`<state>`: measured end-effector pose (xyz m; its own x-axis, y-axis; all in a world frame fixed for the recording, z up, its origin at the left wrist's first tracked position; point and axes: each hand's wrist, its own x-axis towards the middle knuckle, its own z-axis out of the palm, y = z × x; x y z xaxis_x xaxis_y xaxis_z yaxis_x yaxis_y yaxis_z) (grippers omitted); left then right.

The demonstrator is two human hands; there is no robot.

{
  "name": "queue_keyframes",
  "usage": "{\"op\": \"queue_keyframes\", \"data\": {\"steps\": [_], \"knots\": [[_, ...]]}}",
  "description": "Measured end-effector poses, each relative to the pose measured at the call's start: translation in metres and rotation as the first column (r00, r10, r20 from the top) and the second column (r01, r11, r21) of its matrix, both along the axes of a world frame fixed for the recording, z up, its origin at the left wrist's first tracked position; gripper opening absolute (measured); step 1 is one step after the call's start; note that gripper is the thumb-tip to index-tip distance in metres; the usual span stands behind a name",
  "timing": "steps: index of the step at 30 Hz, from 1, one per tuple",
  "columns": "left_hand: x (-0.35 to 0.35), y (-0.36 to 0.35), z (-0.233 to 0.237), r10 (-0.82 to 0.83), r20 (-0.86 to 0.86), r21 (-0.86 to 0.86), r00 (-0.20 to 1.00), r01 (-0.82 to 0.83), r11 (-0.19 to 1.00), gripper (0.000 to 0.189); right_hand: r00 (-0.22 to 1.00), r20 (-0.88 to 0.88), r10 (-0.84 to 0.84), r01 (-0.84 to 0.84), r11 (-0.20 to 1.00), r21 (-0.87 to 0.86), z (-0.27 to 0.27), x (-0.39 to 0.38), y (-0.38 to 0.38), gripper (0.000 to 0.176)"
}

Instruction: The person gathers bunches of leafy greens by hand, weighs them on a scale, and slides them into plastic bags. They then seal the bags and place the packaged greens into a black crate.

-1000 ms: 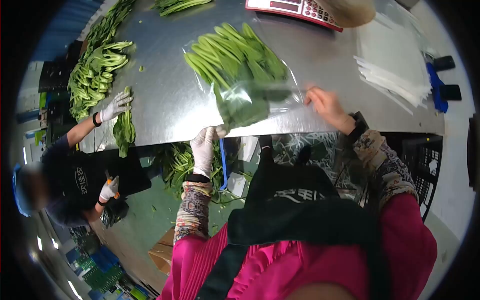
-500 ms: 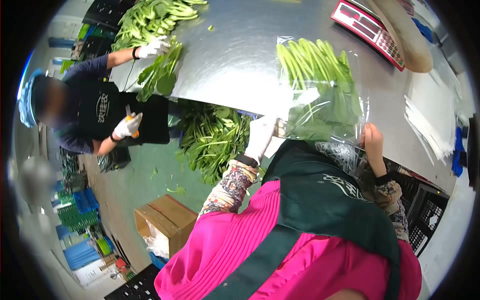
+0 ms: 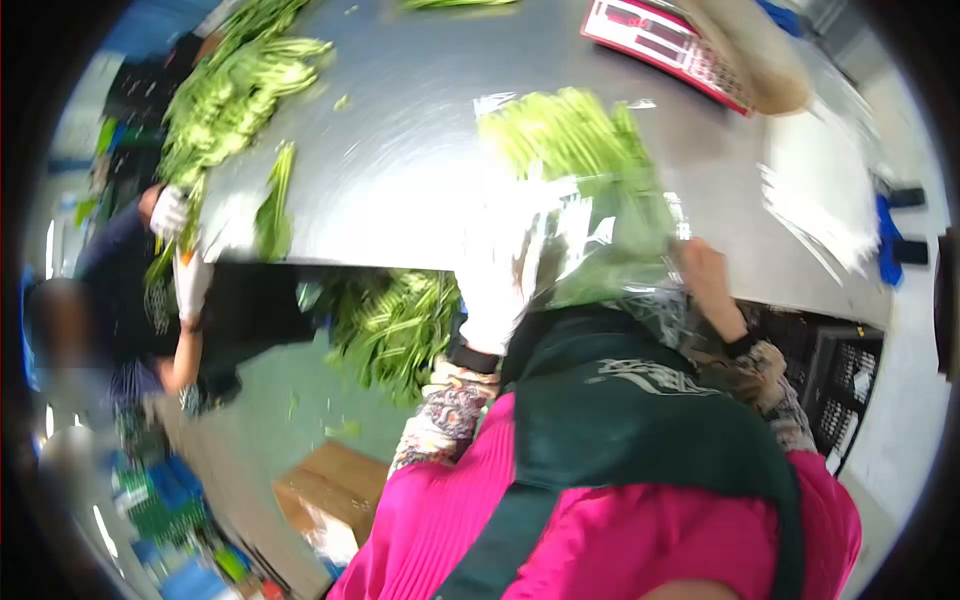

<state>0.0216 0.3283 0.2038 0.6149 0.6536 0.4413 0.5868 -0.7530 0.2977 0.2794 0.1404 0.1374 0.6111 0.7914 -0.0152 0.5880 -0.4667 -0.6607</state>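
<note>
Bagged greens [image 3: 575, 135] at the front edge of the table [image 3: 390, 120]
Stems point inward over the table; the leafy end of the clear bag [image 3: 590, 265] reaches its front edge. The gloved left hand [image 3: 488, 312] is at the bag's left side, too blurred to tell its grip; the bare right hand [image 3: 708, 282] appears to pinch the right side. A loose grip could let the bag slide off the table; uneven pulling could tear the film.
</note>
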Motion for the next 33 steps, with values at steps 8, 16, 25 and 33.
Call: {"op": "queue_keyframes", "data": {"steps": [8, 16, 25, 33], "knots": [[0.031, 0.026, -0.042, -0.223, -0.383, -0.26, 0.896, 0.127, 0.957, 0.064, 0.734, 0.64, 0.228, -0.294, 0.956, -0.005, 0.058, 0.009, 0.078, 0.048], [0.024, 0.036, -0.045, -0.228, -0.227, -0.445, 0.947, 0.108, 0.889, 0.061, 0.577, -0.767, -0.28, -0.017, 0.935, -0.355, 0.07, 0.004, 0.046, 0.029], [0.157, -0.05, -0.015, -0.382, 0.515, -0.481, 0.767, 0.627, 0.613, 0.049, 0.58, -0.629, 0.517, 0.435, 0.456, 0.776, 0.198, 0.034, -0.051, 0.021], [0.367, -0.285, 0.04, -0.849, 0.465, -0.298, 0.252, 0.947, 0.118, 0.04, 0.824, -0.42, 0.38, 0.558, -0.416, 0.718, 0.181, 0.096, -0.371, 0.012]]}}
